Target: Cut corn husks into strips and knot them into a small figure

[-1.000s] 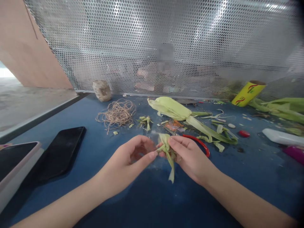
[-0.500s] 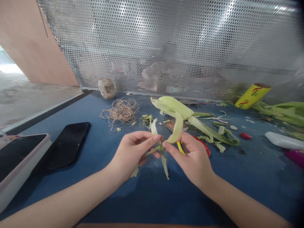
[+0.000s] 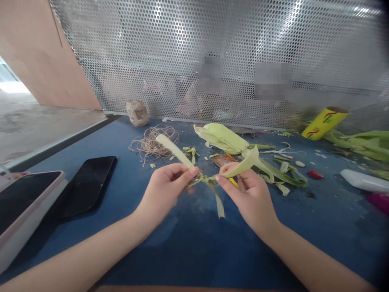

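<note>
Both hands are raised a little above a blue table (image 3: 194, 243). My left hand (image 3: 164, 190) pinches one pale green corn husk strip (image 3: 174, 150) that points up and to the left. My right hand (image 3: 247, 194) pinches another husk strip (image 3: 243, 164) that curls up to the right. The two strips meet in a small knot (image 3: 206, 179) between my fingertips. A loose husk tail (image 3: 219, 205) hangs down from it.
A husked corn ear (image 3: 221, 138) and green husk scraps lie behind my hands. A tangle of twine (image 3: 153, 142) and a twine ball (image 3: 137, 112) sit at the back left. A black phone (image 3: 85, 184), a tablet (image 3: 21, 202), a yellow tube (image 3: 323, 121) and a perforated metal screen (image 3: 212, 52) surround the spot.
My hands have drawn apart, each pulling a husk strip outward. The bundle held close together a second ago is now stretched into a knot between my fingertips.
</note>
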{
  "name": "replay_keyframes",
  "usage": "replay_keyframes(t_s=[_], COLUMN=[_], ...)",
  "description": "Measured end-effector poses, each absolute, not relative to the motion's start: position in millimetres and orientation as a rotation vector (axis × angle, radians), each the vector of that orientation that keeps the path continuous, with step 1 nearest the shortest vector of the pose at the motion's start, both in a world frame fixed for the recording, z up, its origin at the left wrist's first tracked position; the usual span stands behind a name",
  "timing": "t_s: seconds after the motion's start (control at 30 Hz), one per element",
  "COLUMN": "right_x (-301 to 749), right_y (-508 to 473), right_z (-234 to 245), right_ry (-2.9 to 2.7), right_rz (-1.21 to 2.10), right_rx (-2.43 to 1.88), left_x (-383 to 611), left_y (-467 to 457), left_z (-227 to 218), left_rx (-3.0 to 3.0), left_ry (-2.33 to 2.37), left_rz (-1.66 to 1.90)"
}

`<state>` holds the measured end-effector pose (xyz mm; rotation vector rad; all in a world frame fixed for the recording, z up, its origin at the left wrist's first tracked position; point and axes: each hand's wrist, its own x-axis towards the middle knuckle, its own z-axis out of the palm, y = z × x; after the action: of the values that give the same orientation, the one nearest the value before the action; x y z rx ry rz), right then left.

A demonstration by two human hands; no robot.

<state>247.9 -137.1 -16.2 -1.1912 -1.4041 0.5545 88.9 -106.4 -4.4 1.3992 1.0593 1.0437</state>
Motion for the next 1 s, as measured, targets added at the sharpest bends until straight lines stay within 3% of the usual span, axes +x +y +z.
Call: replay_keyframes(t_s=[0.2, 0.37, 0.7, 1.0], right_x=[248.7, 246.3, 246.6, 254.7], right_y=[-133.1, -139.6, -135.4, -138.7], right_z=[-22.7, -22.6, -21.5, -14.0], right_ry=[-1.431, -1.534, -1.794, -1.842], right_rz=[0.687, 0.534, 0.808, 0.598], right_rx=[-1.207, -1.22, -1.081, -1.102], left_x=[80.1, 81.4, 79.8, 77.9], left_y=[-113.4, -120.9, -116.9, -129.2], left_z=[-4.0, 1.0, -10.2, 8.8], left_rx=[2.014, 2.349, 2.564, 2.72], left_ry=[1.363, 1.104, 0.918, 1.065], left_rz=[1.311, 0.786, 0.997, 0.715])
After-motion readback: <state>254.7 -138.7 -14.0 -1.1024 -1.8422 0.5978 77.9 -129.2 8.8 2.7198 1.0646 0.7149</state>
